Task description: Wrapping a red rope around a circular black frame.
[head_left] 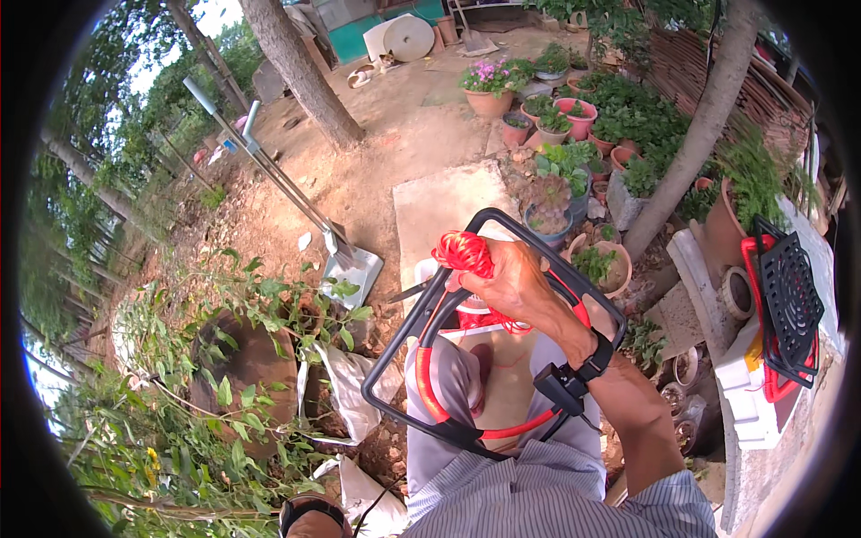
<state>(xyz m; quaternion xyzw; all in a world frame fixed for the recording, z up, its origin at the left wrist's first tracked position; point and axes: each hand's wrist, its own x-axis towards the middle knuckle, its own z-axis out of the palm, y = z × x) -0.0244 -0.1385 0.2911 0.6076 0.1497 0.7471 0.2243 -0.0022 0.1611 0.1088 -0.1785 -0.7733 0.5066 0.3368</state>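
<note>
A bundle of glossy red cord (465, 252) is bunched in my right hand (516, 280), its fingers closed round it. Below the hand, more red strands hang down. Across my lap rests a black rounded-square metal frame (381, 369), tilted, with a curved bar wrapped in red (429, 381) inside it. My right hand is over the far part of this frame. At the lower edge, only my left wrist (314, 518) with a dark band shows; that hand's fingers are out of sight.
A long-handled dustpan (354, 273) stands ahead to the left. Leafy plants (260, 386) crowd the near left. Potted plants (574, 117) line the right, beside a leaning trunk (691, 152). A black-topped folding stool with red parts (791, 291) sits on white foam boxes (744, 394).
</note>
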